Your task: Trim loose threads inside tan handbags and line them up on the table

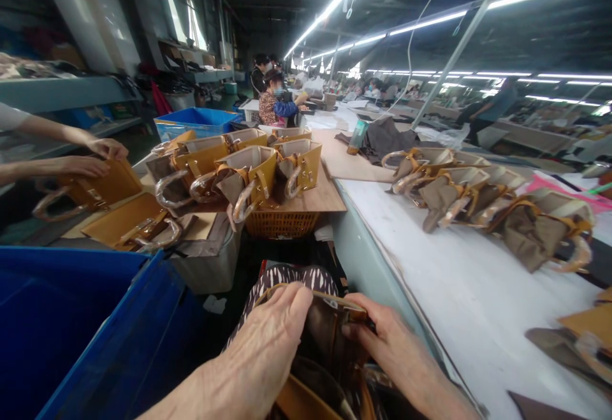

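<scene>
A handbag with tan trim and a dark brown inside sits in my lap, its mouth turned up towards me. My left hand is closed over the left part of its rim, the fingertips hidden behind the back of the hand. On the opposite side, my right hand pinches the rim between thumb and fingers, beside a small dark piece at the edge. Tan panels of the bag show lower down between my wrists. Patterned cloth covers my legs behind the bag.
Tan handbags with wrapped handles stand on a board ahead; more bags line the white table at right. A blue bin is at left. Another person's hands touch a bag at far left. A yellow basket supports the board.
</scene>
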Action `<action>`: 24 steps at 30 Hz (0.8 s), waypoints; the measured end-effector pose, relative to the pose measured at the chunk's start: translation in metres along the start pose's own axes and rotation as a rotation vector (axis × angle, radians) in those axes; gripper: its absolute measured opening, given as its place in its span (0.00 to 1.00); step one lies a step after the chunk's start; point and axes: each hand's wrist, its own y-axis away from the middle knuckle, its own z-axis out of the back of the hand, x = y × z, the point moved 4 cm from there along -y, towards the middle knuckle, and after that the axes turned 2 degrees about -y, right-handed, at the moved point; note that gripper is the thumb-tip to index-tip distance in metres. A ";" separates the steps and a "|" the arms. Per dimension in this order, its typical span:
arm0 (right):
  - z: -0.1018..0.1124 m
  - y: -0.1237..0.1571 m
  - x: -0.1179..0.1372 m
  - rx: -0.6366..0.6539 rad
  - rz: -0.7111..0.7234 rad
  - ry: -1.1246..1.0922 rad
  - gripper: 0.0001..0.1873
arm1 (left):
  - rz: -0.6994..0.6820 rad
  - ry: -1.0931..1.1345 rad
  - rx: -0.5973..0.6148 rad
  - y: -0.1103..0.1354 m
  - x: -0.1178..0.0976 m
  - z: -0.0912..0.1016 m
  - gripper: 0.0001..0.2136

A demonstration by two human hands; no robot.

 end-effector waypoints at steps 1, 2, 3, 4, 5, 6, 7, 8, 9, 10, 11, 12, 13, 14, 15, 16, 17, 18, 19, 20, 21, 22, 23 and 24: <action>0.000 0.000 -0.002 0.001 0.000 -0.007 0.13 | 0.032 0.009 -0.003 -0.002 -0.001 -0.002 0.23; -0.001 0.000 -0.003 -0.001 0.002 -0.015 0.13 | 0.065 0.006 -0.005 -0.005 -0.001 -0.005 0.23; -0.001 0.000 -0.004 -0.004 0.004 -0.021 0.14 | 0.094 -0.007 -0.008 -0.007 -0.001 -0.008 0.22; -0.001 0.001 -0.006 -0.007 0.005 -0.024 0.13 | 0.119 -0.026 -0.011 -0.009 -0.001 -0.010 0.21; -0.001 0.001 -0.006 -0.010 0.006 -0.023 0.13 | 0.144 -0.049 -0.011 -0.011 0.000 -0.012 0.19; -0.001 0.001 -0.007 -0.012 0.007 -0.019 0.13 | 0.168 -0.070 -0.005 -0.013 0.001 -0.015 0.17; -0.001 0.001 -0.007 -0.011 0.007 -0.013 0.12 | 0.193 -0.082 0.005 -0.015 0.002 -0.017 0.15; -0.001 0.001 -0.007 -0.011 0.007 -0.007 0.12 | 0.209 -0.083 0.020 -0.016 0.003 -0.019 0.14; -0.001 0.001 -0.007 -0.011 0.005 -0.003 0.11 | 0.223 -0.075 0.028 -0.017 0.004 -0.021 0.13; -0.001 0.001 -0.007 -0.009 0.002 -0.002 0.11 | 0.234 -0.064 0.031 -0.018 0.005 -0.022 0.14; -0.001 0.000 -0.007 -0.006 -0.002 -0.004 0.11 | 0.245 -0.052 0.025 -0.019 0.006 -0.024 0.14; -0.001 0.000 -0.007 -0.004 -0.005 -0.007 0.11 | 0.248 -0.042 0.013 -0.020 0.007 -0.025 0.14; -0.001 0.000 -0.007 -0.005 -0.009 -0.010 0.12 | 0.241 -0.037 -0.004 -0.021 0.008 -0.026 0.14; -0.001 -0.001 -0.007 -0.007 -0.011 -0.012 0.12 | 0.223 -0.036 -0.026 -0.021 0.008 -0.027 0.14; -0.001 0.000 -0.007 -0.008 -0.013 -0.012 0.12 | 0.200 -0.036 -0.052 -0.022 0.008 -0.028 0.14; -0.001 0.000 -0.007 -0.012 -0.014 -0.009 0.11 | 0.170 -0.033 -0.082 -0.023 0.008 -0.029 0.14; -0.001 0.000 -0.008 -0.017 -0.015 -0.005 0.11 | 0.144 -0.028 -0.114 -0.023 0.009 -0.029 0.14; -0.001 0.000 -0.008 -0.017 -0.017 -0.002 0.10 | 0.128 -0.024 -0.142 -0.023 0.010 -0.030 0.15; -0.001 0.000 -0.008 -0.015 -0.018 0.001 0.10 | 0.127 -0.020 -0.166 -0.022 0.011 -0.031 0.15; -0.002 0.000 -0.009 -0.012 -0.019 0.001 0.10 | 0.138 -0.017 -0.185 -0.021 0.014 -0.032 0.16; -0.002 0.000 -0.009 -0.011 -0.019 0.001 0.10 | 0.159 -0.014 -0.197 -0.019 0.018 -0.033 0.18; -0.001 0.000 -0.010 -0.014 -0.019 0.001 0.10 | 0.188 -0.012 -0.200 -0.017 0.021 -0.035 0.19; -0.001 0.000 -0.011 -0.022 -0.019 0.000 0.10 | 0.219 -0.008 -0.200 -0.013 0.026 -0.036 0.22; 0.000 -0.001 -0.013 -0.032 -0.020 0.000 0.10 | 0.250 -0.002 -0.199 -0.010 0.030 -0.037 0.23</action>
